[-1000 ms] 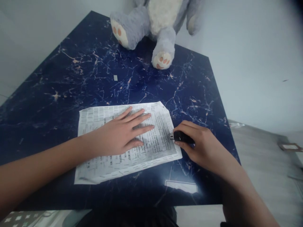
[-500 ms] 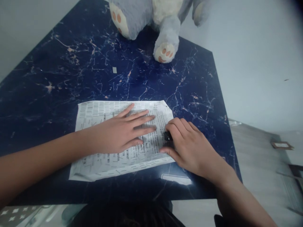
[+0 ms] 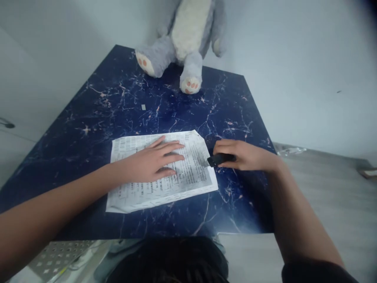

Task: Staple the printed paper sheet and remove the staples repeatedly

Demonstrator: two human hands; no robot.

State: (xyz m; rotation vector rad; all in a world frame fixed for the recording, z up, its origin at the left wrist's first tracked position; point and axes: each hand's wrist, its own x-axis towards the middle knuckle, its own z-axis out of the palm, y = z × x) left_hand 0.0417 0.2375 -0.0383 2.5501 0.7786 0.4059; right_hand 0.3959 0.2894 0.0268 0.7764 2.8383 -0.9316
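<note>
A printed sheet of paper (image 3: 188,179) with folded edges and a creased upper right corner lies on the dark blue table. Many short dash-like marks run along its borders. My left hand (image 3: 153,161) rests flat on its middle with the fingers spread, covering part of the print. At the right edge of the paper, my right hand (image 3: 235,153) is closed around a black stapler (image 3: 219,159), fingers above and thumb below. The stapler's front end meets the paper's edge; whether the paper lies between its jaws I cannot tell.
A large grey and cream plush toy (image 3: 188,35) sits at the table's far end. A small pale rectangular piece (image 3: 143,107) lies on the marbled table (image 3: 171,114). A white perforated surface (image 3: 61,255) shows below the near left edge.
My right hand has drawn back off the paper to its right edge, showing more of the stapler. My left hand stays spread on the sheet. The view has tilted up, showing more of the plush toy.
</note>
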